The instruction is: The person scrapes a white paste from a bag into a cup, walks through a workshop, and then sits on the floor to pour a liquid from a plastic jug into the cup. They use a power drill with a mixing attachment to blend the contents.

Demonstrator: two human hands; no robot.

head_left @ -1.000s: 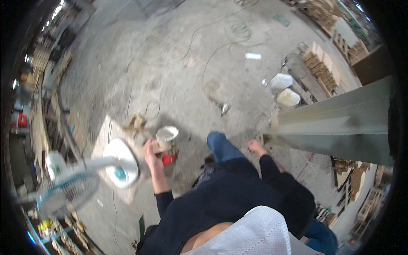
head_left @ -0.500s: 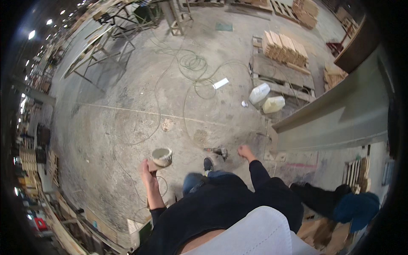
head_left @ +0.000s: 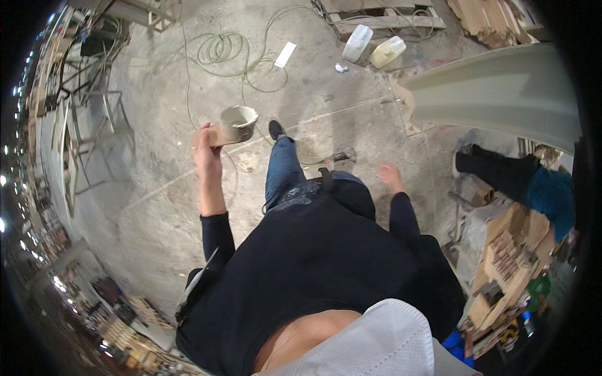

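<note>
compared with half a second ago, the view has swung round: the green hose [head_left: 219, 49], the two plastic jugs [head_left: 358, 44] and the pallet [head_left: 382, 22] now sit closer to the top edge, and a shoe [head_left: 276, 130] reaches farther ahead of the body. the pale, smeared cup [head_left: 238, 124] is in the left hand's grip as before, though it now shows higher in view; the fan from a second ago has gone out of sight. the left forearm points straight forward, and the left hand [head_left: 205, 155] has its fingers closed round the outer end of a tan block [head_left: 221, 136], which adjoins the cup's left side. the cup is held over the floor, mouth up. the right arm is bent outward, its right hand [head_left: 391, 178] near a power tool [head_left: 340, 156] lying on the floor; those fingers seem loosely curled, but i cannot tell how tightly.
</note>
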